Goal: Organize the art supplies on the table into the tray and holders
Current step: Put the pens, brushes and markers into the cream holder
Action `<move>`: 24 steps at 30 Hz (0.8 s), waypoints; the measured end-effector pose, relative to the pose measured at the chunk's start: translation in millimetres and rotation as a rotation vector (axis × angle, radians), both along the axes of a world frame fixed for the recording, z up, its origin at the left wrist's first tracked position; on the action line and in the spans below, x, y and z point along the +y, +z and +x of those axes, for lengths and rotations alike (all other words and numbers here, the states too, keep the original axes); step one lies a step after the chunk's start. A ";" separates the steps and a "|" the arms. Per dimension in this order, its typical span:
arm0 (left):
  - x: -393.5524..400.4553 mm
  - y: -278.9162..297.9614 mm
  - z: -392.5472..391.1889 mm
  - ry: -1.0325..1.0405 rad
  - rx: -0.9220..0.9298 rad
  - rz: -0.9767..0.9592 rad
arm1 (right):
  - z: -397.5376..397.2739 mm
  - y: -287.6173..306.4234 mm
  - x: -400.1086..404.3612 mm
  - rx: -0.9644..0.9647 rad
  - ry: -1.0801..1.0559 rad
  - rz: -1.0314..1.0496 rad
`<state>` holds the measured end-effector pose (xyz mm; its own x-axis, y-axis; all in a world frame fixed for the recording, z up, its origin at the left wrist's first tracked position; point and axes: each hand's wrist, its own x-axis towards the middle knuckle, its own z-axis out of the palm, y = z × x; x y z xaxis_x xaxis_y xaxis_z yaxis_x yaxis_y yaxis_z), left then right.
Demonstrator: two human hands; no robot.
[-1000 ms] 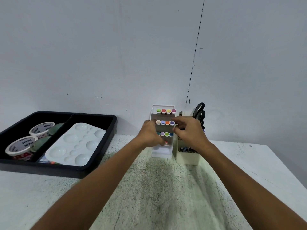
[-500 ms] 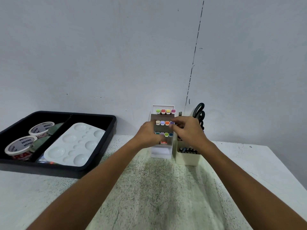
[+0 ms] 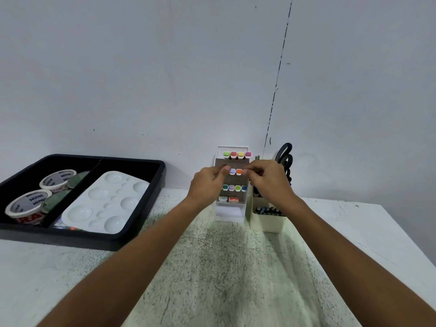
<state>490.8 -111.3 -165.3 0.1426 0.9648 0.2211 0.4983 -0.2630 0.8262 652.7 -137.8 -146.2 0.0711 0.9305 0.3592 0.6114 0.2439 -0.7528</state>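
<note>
Right, both of my hands are up at the white tiered marker holder (image 3: 232, 208) standing against the wall; the left hand (image 3: 207, 185) has its fingers curled toward the left end of the middle row, and the right hand (image 3: 269, 182) does likewise at the right end. I judge each is pinching an end marker to seat it in its slot, but the fingertips cover those caps, so I cannot tell for certain whether either grips a marker or merely presses on it.

The markers (image 3: 236, 171) sit cap-outward in three rows, which leaves the colours readable from the front; two caps, a pale lilac and an orange, show between my hands; the top row (image 3: 236, 154) and bottom row (image 3: 234, 188) look full. Below them lie two small blocks (image 3: 228, 198), possibly erasers.

Just beside the holder on its right stands a cream pen cup (image 3: 267, 218) with dark pens upright in it; black scissors (image 3: 285, 159) stick up behind, handles topmost, handy to grab. Well apart on the left, the black tray (image 3: 132, 234) holds a white palette (image 3: 103, 204) in one compartment and two tape rolls (image 3: 42, 194) in the other.

My read: the sorting is nearly finished; this is tidying the last row.
</note>
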 end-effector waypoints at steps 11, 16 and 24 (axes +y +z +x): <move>-12.3 -22.5 -17.1 -0.016 -0.236 0.202 | 0.5 -3.3 -0.2 0.002 -0.030 0.000; -8.9 -39.7 -23.9 0.044 -0.362 0.164 | -1.3 -10.7 -7.2 0.072 -0.066 0.048; 16.0 -47.8 -14.9 -0.129 -0.423 -0.222 | -1.4 -8.3 3.7 -0.077 -0.084 -0.204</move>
<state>475.8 -95.2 -213.0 0.2064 0.9755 0.0767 0.0823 -0.0954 0.9920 651.3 -134.1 -154.5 0.1310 0.9764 0.1716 0.6807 0.0372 -0.7316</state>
